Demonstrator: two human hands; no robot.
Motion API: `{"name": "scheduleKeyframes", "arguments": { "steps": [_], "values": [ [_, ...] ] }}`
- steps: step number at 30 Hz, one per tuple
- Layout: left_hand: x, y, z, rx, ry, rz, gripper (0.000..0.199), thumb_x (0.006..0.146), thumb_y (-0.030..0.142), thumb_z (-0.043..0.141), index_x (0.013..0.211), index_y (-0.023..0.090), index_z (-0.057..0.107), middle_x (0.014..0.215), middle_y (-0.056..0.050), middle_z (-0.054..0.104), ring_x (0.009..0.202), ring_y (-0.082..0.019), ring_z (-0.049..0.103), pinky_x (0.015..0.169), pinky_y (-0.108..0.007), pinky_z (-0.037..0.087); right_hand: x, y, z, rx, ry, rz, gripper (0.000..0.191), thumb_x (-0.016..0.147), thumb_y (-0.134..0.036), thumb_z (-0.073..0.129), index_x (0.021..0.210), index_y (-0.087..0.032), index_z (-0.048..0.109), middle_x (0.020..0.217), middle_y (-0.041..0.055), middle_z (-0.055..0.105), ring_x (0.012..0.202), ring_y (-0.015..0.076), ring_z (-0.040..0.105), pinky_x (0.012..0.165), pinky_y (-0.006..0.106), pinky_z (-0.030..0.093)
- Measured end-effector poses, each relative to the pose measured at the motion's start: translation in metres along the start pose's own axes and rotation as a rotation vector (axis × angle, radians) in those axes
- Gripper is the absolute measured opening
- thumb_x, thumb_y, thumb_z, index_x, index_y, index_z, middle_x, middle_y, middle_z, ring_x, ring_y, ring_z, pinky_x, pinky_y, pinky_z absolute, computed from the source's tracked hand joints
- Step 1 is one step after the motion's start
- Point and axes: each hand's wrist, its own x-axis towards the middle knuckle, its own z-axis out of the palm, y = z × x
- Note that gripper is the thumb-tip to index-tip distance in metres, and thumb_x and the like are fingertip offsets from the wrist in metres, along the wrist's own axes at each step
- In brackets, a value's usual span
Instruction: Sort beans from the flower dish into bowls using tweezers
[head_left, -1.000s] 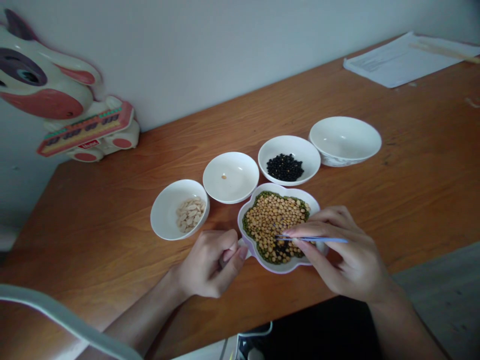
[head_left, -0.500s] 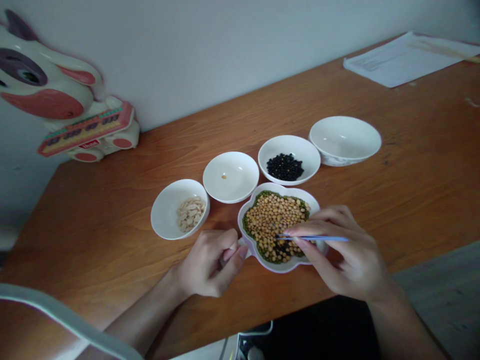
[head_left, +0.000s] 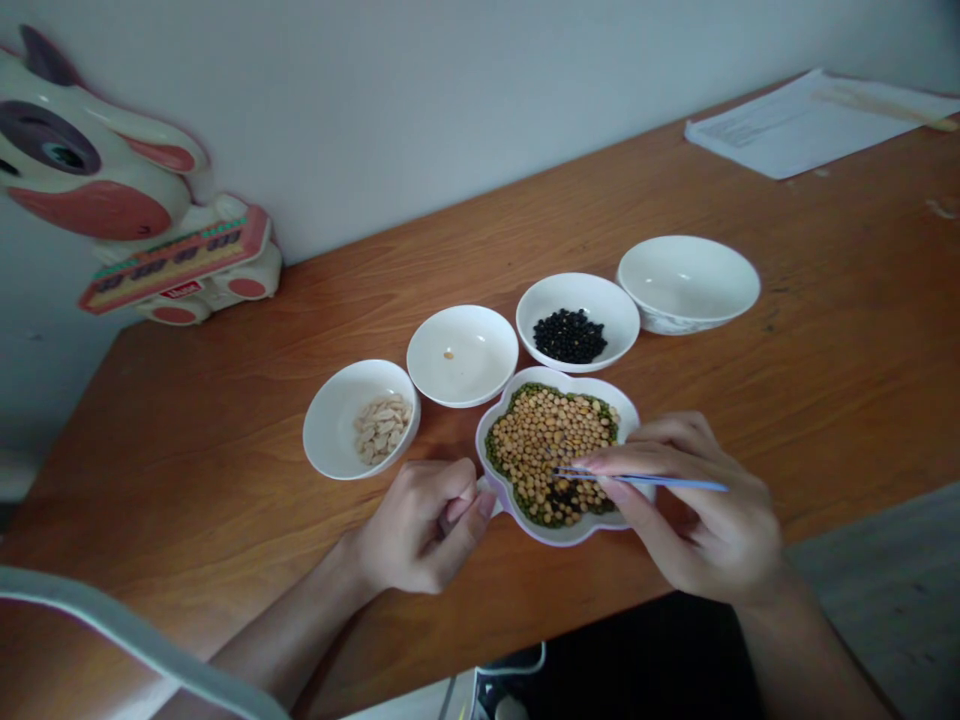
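My left hand (head_left: 427, 525) is closed around the short handle of a flower-shaped white dish (head_left: 501, 497) with a lilac outside. Yellow soybeans (head_left: 551, 425) fill the dish, with green mung beans (head_left: 531, 389) along its edge and some black beans (head_left: 564, 494) near the front. In a pinch, my right hand (head_left: 694, 510) holds blue tweezers (head_left: 675, 482) over the dish's right side. Their tips reach down to the beans near the black ones; whether a bean is between them I cannot tell.
Behind the dish stand a bowl (head_left: 322, 425) of pale flat seeds, a bowl (head_left: 487, 335) with one small bean, a bowl (head_left: 622, 310) of black beans and a white bowl (head_left: 690, 265). A cow toy (head_left: 180, 265) leans by the wall; papers (head_left: 795, 130) lie back right.
My right hand has shifted slightly right, and the tweezers now lie at a slightly different tilt, their rear end further right. The left hand and the dish have stayed put.
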Motion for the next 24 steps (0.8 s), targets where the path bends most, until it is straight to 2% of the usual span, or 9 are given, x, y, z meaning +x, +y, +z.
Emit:
{"name": "scheduleKeyframes", "arguments": {
  "steps": [3,6,8,10,13,16,20,22,24],
  "values": [
    [0.000,0.000,0.000,-0.006,0.001,-0.003,0.035,0.093,0.008,0.057,0.076,0.023,0.030,0.061,0.008,0.034,0.051,-0.007,0.031,0.052,-0.024,0.023,-0.001,0.000,-0.001,-0.017,0.117,0.016,0.037,0.086,-0.007,0.071,0.116,-0.029,0.073,0.095,-0.0009,0.080,0.078,0.0189,0.067,0.072,0.038,0.052],
    [0.000,0.000,0.000,-0.014,0.000,0.005,0.035,0.093,0.008,0.057,0.076,0.022,0.030,0.061,0.008,0.034,0.051,-0.007,0.031,0.052,-0.023,0.023,0.005,0.000,-0.002,-0.102,0.302,0.025,0.043,0.086,-0.008,0.073,0.121,-0.031,0.074,0.096,0.0001,0.080,0.077,0.0208,0.067,0.072,0.040,0.052],
    [0.000,0.000,0.000,-0.014,0.001,0.011,0.035,0.094,0.008,0.057,0.076,0.022,0.030,0.061,0.008,0.034,0.051,-0.007,0.031,0.052,-0.023,0.023,0.015,0.000,-0.002,-0.156,0.422,0.051,0.044,0.087,-0.008,0.074,0.123,-0.032,0.075,0.097,0.0012,0.080,0.082,0.0232,0.069,0.074,0.042,0.053],
    [0.000,-0.001,0.000,-0.008,0.002,0.010,0.035,0.094,0.008,0.057,0.077,0.022,0.030,0.061,0.008,0.033,0.051,-0.006,0.031,0.051,-0.023,0.023,0.028,0.001,-0.002,-0.190,0.475,0.101,0.042,0.090,-0.010,0.072,0.125,-0.034,0.074,0.106,0.0017,0.080,0.094,0.0256,0.073,0.083,0.045,0.057],
    [0.000,-0.002,0.001,0.003,0.002,0.014,0.035,0.094,0.009,0.056,0.077,0.022,0.029,0.062,0.008,0.033,0.051,-0.007,0.031,0.052,-0.023,0.023,0.044,0.007,-0.001,-0.236,0.452,0.212,0.034,0.096,-0.018,0.069,0.127,-0.033,0.073,0.117,0.0016,0.080,0.108,0.0272,0.075,0.099,0.048,0.058],
    [-0.001,-0.002,0.001,0.004,0.004,0.022,0.034,0.095,0.009,0.055,0.078,0.022,0.030,0.063,0.008,0.033,0.052,-0.007,0.031,0.052,-0.023,0.023,0.045,0.011,0.001,-0.242,0.449,0.226,0.032,0.095,-0.022,0.072,0.125,-0.031,0.073,0.118,0.0018,0.080,0.109,0.0277,0.075,0.100,0.049,0.058],
    [-0.001,-0.001,0.000,-0.017,-0.003,0.012,0.034,0.095,0.009,0.056,0.077,0.022,0.030,0.062,0.008,0.033,0.052,-0.006,0.031,0.052,-0.023,0.024,0.022,0.011,-0.001,-0.133,0.422,0.210,0.033,0.093,-0.016,0.071,0.120,-0.033,0.075,0.111,0.0019,0.080,0.099,0.0254,0.075,0.087,0.045,0.059],
    [-0.002,-0.001,0.000,-0.016,-0.003,0.004,0.034,0.095,0.009,0.057,0.077,0.022,0.031,0.063,0.008,0.034,0.052,-0.006,0.031,0.052,-0.023,0.024,0.008,0.010,-0.005,-0.052,0.327,0.147,0.033,0.089,-0.012,0.073,0.117,-0.030,0.076,0.105,0.0025,0.080,0.089,0.0235,0.074,0.077,0.041,0.058],
    [-0.001,-0.001,0.000,-0.015,-0.005,0.000,0.033,0.094,0.009,0.057,0.077,0.022,0.031,0.064,0.008,0.034,0.052,-0.006,0.031,0.053,-0.023,0.024,-0.004,0.009,-0.010,-0.016,0.175,0.076,0.033,0.086,-0.008,0.073,0.114,-0.026,0.076,0.099,0.0027,0.080,0.084,0.0215,0.072,0.071,0.038,0.057]
  ]
}}
